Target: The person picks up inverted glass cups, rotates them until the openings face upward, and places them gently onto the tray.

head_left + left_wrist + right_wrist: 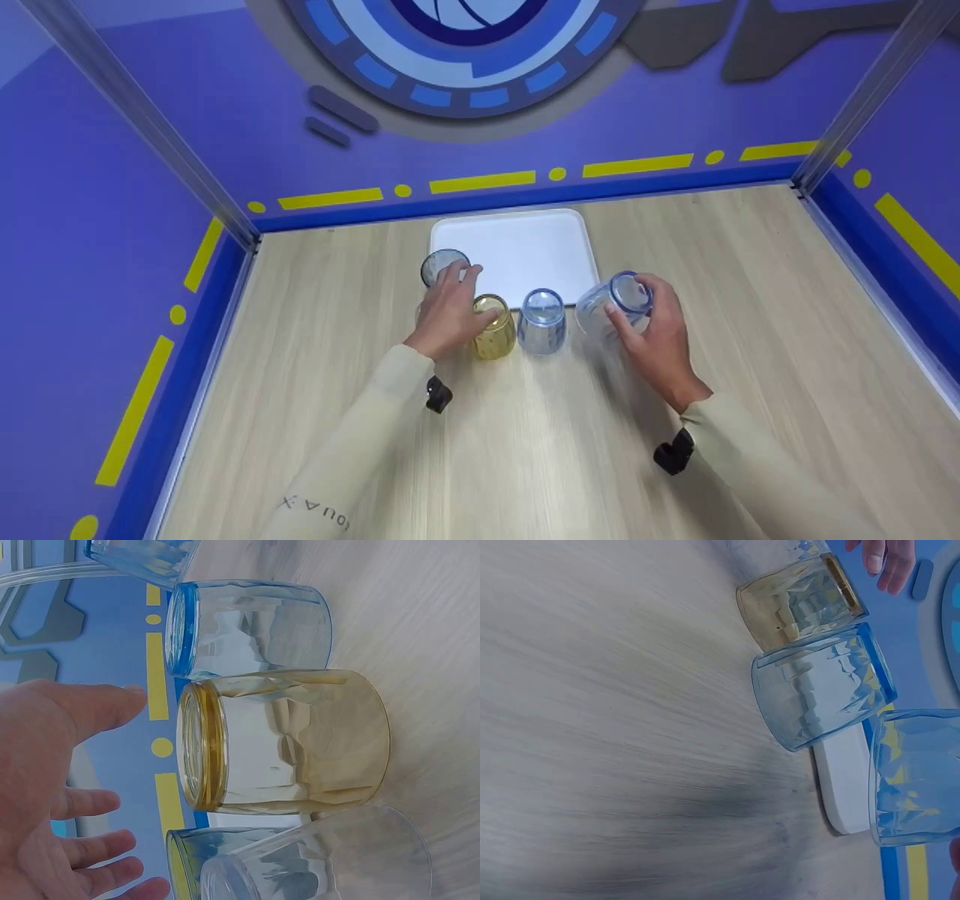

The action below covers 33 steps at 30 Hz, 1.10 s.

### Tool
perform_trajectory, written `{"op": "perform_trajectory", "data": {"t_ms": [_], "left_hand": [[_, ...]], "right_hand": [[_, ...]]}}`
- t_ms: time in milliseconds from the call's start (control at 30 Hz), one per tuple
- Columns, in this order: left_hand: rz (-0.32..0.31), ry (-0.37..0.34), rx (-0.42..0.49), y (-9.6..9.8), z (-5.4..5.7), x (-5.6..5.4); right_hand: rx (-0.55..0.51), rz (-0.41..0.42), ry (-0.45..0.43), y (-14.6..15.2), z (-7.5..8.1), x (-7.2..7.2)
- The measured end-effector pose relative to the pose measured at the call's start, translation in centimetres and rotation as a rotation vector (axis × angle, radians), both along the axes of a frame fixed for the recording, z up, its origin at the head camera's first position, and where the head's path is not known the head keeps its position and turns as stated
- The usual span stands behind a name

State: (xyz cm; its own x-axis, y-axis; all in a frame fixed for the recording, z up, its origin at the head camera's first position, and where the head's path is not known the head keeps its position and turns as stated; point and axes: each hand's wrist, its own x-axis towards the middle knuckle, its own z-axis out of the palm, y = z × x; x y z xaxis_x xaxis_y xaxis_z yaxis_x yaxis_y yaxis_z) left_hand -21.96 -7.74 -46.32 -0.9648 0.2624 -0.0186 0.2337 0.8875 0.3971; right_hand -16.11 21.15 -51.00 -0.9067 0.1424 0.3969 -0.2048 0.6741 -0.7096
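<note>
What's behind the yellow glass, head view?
The white tray. The yellow glass and the left hand cover part of its near edge, so detail there can't be made out.

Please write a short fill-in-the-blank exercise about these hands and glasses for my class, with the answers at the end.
1. The tray lying on the table is coloured ____.
2. The tilted glass farthest from the left hand is gripped by the ____ hand.
3. The yellow glass stands with its open mouth facing ____.
4. The standing glass directly between the yellow glass and the tilted glass is tinted ____.

Missing words: white; right; down; blue.
</note>
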Motion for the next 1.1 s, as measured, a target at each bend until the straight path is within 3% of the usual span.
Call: {"op": "perform_trajectory", "data": {"t_ms": [1100], "left_hand": [[-0.059,0.005,0.01,0.94,-0.24,0.49]], "right_hand": [[-0.05,0.032,-0.011,-0.22,0.39,-0.13]]}}
